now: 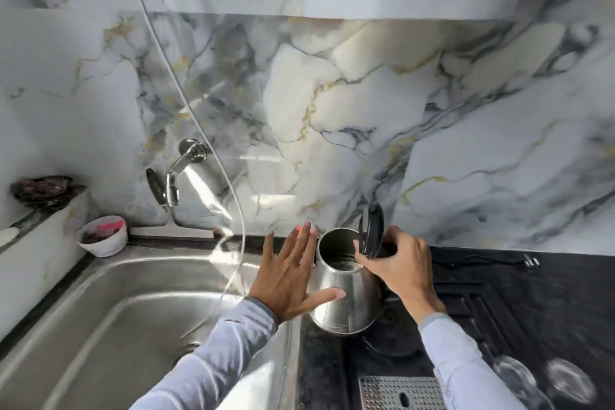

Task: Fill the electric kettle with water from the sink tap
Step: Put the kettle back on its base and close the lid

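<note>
Kettle (pixel 346 296), lid (pixel 372 230) up for filling, right of sink (pixel 100 293): right hand (pixel 396 266) gripping its handle side, left hand (pixel 293 276) flat, steadying, tap (pixel 173 183) beyond.

Marble-tiled kitchen corner in bright daylight.

You face a glossy marble-patterned wall (pixel 366 93), grey and gold veins across white, with sun glare at centre. A black countertop (pixel 532 293) fills the lower right of the frame. At left, a tiled ledge (pixel 46 226) carries a dark scrubber (pixel 43 191), with a small white bowl (pixel 103 236) just beside it.
</note>
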Tool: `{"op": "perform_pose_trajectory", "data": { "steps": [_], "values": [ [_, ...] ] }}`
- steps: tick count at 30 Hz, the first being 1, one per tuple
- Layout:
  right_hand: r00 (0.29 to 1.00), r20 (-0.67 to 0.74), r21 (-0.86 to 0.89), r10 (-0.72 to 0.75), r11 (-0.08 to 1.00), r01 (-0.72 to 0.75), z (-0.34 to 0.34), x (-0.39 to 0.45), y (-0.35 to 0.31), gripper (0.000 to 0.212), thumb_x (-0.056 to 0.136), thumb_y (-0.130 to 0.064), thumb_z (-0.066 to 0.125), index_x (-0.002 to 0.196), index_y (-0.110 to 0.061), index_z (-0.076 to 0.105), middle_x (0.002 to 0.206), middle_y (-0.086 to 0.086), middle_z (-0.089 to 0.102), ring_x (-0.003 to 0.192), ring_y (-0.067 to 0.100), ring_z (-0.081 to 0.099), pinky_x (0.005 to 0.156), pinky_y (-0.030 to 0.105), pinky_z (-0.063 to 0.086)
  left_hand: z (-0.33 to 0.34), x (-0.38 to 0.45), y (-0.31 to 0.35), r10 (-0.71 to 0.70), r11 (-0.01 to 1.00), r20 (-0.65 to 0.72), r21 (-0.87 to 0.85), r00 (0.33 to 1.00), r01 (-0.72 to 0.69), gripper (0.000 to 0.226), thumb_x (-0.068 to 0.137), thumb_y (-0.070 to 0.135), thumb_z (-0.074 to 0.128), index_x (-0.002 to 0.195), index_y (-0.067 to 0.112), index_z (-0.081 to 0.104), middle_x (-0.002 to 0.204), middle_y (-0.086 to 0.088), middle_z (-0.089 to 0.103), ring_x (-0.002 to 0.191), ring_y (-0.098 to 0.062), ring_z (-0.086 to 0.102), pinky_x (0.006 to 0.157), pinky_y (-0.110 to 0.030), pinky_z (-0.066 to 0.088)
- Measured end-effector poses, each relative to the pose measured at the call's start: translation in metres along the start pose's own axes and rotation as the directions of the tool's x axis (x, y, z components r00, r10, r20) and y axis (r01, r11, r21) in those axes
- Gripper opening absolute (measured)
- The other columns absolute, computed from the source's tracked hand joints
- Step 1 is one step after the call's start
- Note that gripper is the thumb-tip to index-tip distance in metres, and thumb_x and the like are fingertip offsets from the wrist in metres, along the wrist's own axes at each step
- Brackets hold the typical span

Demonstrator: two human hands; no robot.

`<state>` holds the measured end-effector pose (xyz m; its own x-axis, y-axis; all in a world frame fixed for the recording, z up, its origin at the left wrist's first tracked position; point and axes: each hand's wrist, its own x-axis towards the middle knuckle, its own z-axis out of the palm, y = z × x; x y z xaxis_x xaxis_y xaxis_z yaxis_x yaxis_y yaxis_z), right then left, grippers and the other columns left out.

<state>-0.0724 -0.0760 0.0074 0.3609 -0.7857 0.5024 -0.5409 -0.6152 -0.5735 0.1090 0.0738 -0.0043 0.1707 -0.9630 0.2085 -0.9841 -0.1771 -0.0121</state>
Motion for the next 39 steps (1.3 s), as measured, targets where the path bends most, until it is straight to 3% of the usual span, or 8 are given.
{"op": "perform_pose_trajectory", "data": {
  "steps": [6,14,23,27,30,34,36,39],
  "values": [
    [1.000,-0.013,-0.073,0.020,0.997,-0.021,-0.033,-0.002,0.072,0.062,0.052,-0.074,0.072,0.068,-0.014,0.066,0.067,0.006,0.077,0.071,0.039,0.075,0.061,0.042,0.057,0.020,0.027,0.073,-0.015,1.000,0.062,-0.015,0.998,0.016,0.118,0.084,0.091,0.008,0.145,-0.002,0.049,0.154,-0.019,0.049,0.138,-0.032,0.051,0.105,-0.072,0.040],
    [0.994,0.053,0.011,0.099,0.995,-0.100,-0.035,-0.009,0.126,0.062,0.052,-0.076,0.070,0.072,-0.017,0.069,0.072,0.000,0.079,0.074,0.031,0.076,0.070,0.042,0.059,0.044,0.042,0.110,-0.006,0.999,0.099,0.052,0.995,0.001,0.119,0.083,0.093,0.015,0.149,-0.001,0.043,0.160,-0.017,0.039,0.143,-0.031,0.045,0.106,-0.073,0.040],
    [0.986,0.125,0.094,-0.110,0.991,0.099,-0.040,0.005,0.139,0.068,0.064,-0.085,0.073,0.075,-0.017,0.069,0.063,-0.002,0.075,0.062,0.023,0.075,0.063,0.039,0.060,0.058,0.037,0.127,-0.082,0.995,0.023,0.052,0.996,0.081,0.118,0.082,0.093,0.028,0.147,-0.003,0.045,0.157,-0.021,0.044,0.140,-0.032,0.048,0.107,-0.067,0.042],
    [0.943,0.288,0.106,-0.166,0.984,0.141,-0.057,0.008,0.135,0.087,0.058,-0.097,0.063,0.098,-0.020,0.068,0.080,-0.005,0.079,0.079,0.025,0.077,0.071,0.039,0.060,0.059,0.036,0.128,-0.095,0.995,0.017,0.036,0.995,0.095,0.119,0.081,0.094,0.025,0.147,-0.003,0.046,0.156,-0.020,0.045,0.140,-0.032,0.048,0.108,-0.068,0.042],
    [0.861,0.459,0.150,-0.217,0.975,0.165,-0.071,0.011,0.134,0.088,0.064,-0.090,0.067,0.129,-0.030,0.057,0.093,-0.021,0.072,0.095,0.021,0.075,0.075,0.034,0.052,0.057,0.035,0.127,-0.101,0.995,0.026,0.013,0.995,0.101,0.120,0.081,0.094,0.021,0.147,-0.002,0.045,0.156,-0.019,0.046,0.140,-0.031,0.049,0.107,-0.069,0.042],
    [0.767,0.585,0.139,-0.265,0.964,0.227,-0.081,0.011,0.136,0.075,0.088,-0.078,0.055,0.154,-0.051,0.033,0.152,-0.011,0.062,0.133,0.019,0.063,0.102,0.042,0.057,0.055,0.036,0.126,-0.112,0.993,-0.015,-0.050,0.994,0.111,0.128,0.077,0.098,0.021,0.155,-0.002,0.028,0.159,-0.015,0.042,0.142,-0.031,0.046,0.108,-0.071,0.038],
    [0.748,0.606,0.118,-0.270,0.961,0.251,-0.083,0.009,0.137,0.063,0.097,-0.073,0.047,0.154,-0.056,0.030,0.154,-0.009,0.059,0.138,0.018,0.059,0.108,0.043,0.055,0.051,0.037,0.126,-0.118,0.990,-0.047,-0.079,0.992,0.115,0.132,0.074,0.101,0.024,0.159,0.001,0.011,0.162,-0.012,0.038,0.145,-0.029,0.042,0.111,-0.070,0.034],
    [0.756,0.617,0.031,-0.221,0.966,0.258,-0.084,0.007,0.133,0.057,0.101,-0.070,0.041,0.155,-0.055,0.032,0.140,-0.005,0.061,0.131,0.018,0.059,0.111,0.042,0.051,0.047,0.037,0.128,-0.088,0.995,-0.083,-0.063,0.993,0.083,0.125,0.074,0.100,0.026,0.162,0.015,-0.002,0.164,-0.013,0.035,0.148,-0.029,0.037,0.111,-0.072,0.034]
  ]
}}
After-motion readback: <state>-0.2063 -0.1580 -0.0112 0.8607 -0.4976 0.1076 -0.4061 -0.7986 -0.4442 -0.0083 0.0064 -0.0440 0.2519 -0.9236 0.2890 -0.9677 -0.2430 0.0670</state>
